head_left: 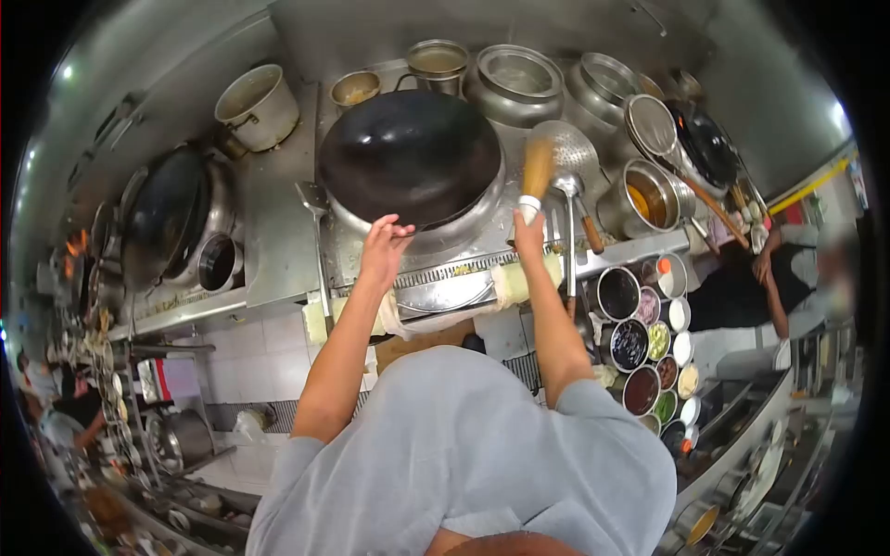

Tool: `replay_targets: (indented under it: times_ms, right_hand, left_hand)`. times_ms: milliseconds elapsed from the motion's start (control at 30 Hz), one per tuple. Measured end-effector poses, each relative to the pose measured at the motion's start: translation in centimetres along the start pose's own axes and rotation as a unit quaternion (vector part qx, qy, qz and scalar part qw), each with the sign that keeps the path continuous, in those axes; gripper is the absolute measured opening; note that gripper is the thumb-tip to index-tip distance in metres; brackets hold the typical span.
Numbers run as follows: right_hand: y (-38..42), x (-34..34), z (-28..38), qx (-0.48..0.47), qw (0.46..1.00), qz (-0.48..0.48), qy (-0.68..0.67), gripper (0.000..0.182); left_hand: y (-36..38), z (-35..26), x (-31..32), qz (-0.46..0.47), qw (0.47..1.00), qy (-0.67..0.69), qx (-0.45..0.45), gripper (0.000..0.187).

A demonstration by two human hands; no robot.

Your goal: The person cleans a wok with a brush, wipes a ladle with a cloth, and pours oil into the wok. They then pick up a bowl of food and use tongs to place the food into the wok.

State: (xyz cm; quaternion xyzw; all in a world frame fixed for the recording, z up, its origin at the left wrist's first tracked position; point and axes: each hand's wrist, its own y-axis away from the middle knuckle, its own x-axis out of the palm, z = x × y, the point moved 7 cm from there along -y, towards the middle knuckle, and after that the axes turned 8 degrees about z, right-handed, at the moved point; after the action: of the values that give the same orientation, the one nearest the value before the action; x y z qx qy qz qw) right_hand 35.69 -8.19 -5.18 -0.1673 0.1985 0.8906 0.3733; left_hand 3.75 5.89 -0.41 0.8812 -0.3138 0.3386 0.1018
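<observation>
A large black wok (408,153) sits tilted over the round metal burner ring, its dark surface facing me. My left hand (383,250) is at the wok's near edge, its fingers curled together there; what they grip is too small to make out. To the right of the wok, my right hand (528,233) is closed round the white-wrapped handle of a bamboo brush (538,169), whose bristles point up and away from me. A ladle (568,185) lies just right of the brush, and a metal spatula (317,199) lies left of the wok.
Metal pots (516,83) line the back, beside a perforated skimmer (567,144). A white pot (258,107) and another wok (167,213) stand left. Seasoning containers (630,343) are at right, near a person in dark clothing (742,292). A folded cloth (524,281) lies along the front edge.
</observation>
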Motion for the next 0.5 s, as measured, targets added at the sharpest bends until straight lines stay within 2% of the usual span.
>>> replay_targets:
  times_ms: [33, 67, 100, 167, 233, 267, 333, 400, 433, 500]
  right_hand:
    - [-0.3, 0.1, -2.8, -0.064, 0.990, -0.127, 0.023, 0.087]
    - [-1.6, 1.3, -6.8, -0.032, 0.996, -0.077, 0.042, 0.086]
    - [-5.9, 2.4, -5.1, -0.052, 0.984, 0.027, 0.167, 0.084]
    - [-3.5, 0.6, -3.4, 0.028, 0.989, 0.103, 0.098, 0.084]
    - [-1.0, -1.7, 2.5, 0.003, 0.997, 0.068, 0.040, 0.081]
    - [-0.9, -2.4, 4.6, -0.082, 0.994, -0.021, 0.075, 0.075]
    - [1.5, -2.5, 11.0, -0.202, 0.976, 0.026, 0.079, 0.071]
    - [2.9, -0.4, 16.5, -0.258, 0.936, 0.122, 0.207, 0.071]
    - [3.3, 0.9, 18.2, -0.252, 0.904, 0.161, 0.305, 0.069]
    - [5.2, 2.5, 21.4, -0.129, 0.844, 0.388, 0.346, 0.067]
  left_hand:
    - [0.1, 0.5, 1.0, -0.013, 1.000, -0.012, -0.011, 0.025]
    - [0.7, 1.7, 1.6, -0.024, 0.999, -0.025, -0.029, 0.025]
    - [-2.3, 1.0, 1.5, -0.026, 0.999, -0.017, -0.026, 0.024]
    - [-2.2, 3.1, 1.2, -0.065, 0.996, -0.003, -0.053, 0.024]
    - [-3.0, 2.7, 0.8, -0.057, 0.998, -0.022, -0.031, 0.023]
    - [-3.3, 3.0, 1.0, -0.053, 0.998, -0.027, -0.029, 0.023]
    - [-3.3, 5.1, 0.7, -0.046, 0.998, -0.026, -0.029, 0.023]
    - [-2.9, 6.0, 0.9, -0.066, 0.997, -0.015, -0.026, 0.022]
    - [-3.2, 6.1, 1.1, -0.074, 0.997, -0.009, -0.022, 0.022]
    - [-2.9, 6.2, 1.3, -0.072, 0.996, -0.020, -0.045, 0.025]
